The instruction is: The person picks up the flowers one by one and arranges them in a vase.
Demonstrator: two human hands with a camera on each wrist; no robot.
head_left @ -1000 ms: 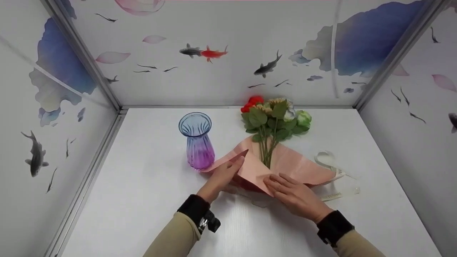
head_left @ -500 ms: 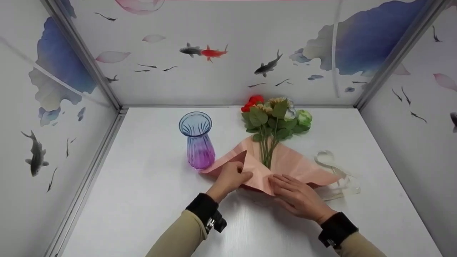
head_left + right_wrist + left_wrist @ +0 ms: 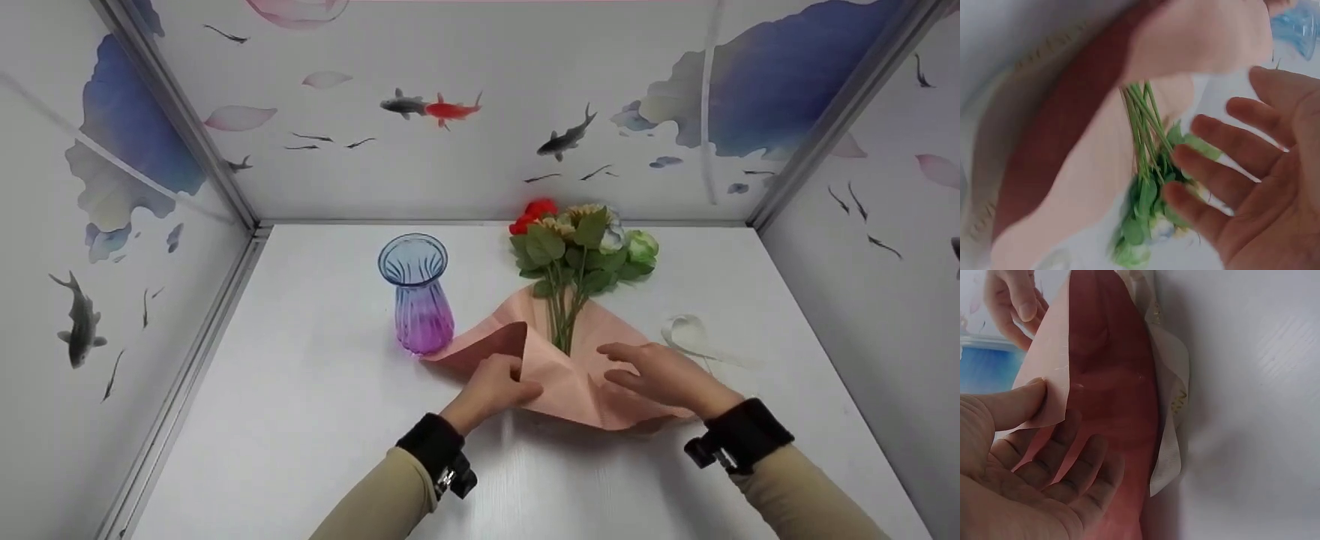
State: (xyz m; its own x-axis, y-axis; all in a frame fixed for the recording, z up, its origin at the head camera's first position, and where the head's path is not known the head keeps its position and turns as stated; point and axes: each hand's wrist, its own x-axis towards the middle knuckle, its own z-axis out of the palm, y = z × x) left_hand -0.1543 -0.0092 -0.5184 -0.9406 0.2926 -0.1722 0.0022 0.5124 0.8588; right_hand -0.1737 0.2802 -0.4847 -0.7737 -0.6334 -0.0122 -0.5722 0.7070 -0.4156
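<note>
A sheet of pink wrapping paper (image 3: 559,386) lies on the table with its near edge folded up over the stem ends of a flower bouquet (image 3: 574,262). My left hand (image 3: 491,390) pinches the folded flap; the left wrist view shows the thumb (image 3: 1019,402) on the paper's pale side and the fingers behind it. Over the right part of the paper hovers my right hand (image 3: 664,371), its fingers (image 3: 1219,180) spread and holding nothing. Green stems (image 3: 1143,124) run out from under the fold towards red, yellow, white and green blooms.
A blue-to-purple glass vase (image 3: 421,300) stands left of the paper, close to its corner. Pale ribbon (image 3: 686,334) with gold lettering lies at the right, partly under the paper. Printed panels (image 3: 480,172) enclose the table (image 3: 300,390) at the back and sides.
My left hand has gone from flat fingers on the flap to pinching it. My right hand has left the fold and moved right and up; the paper's near edge has spread towards me.
</note>
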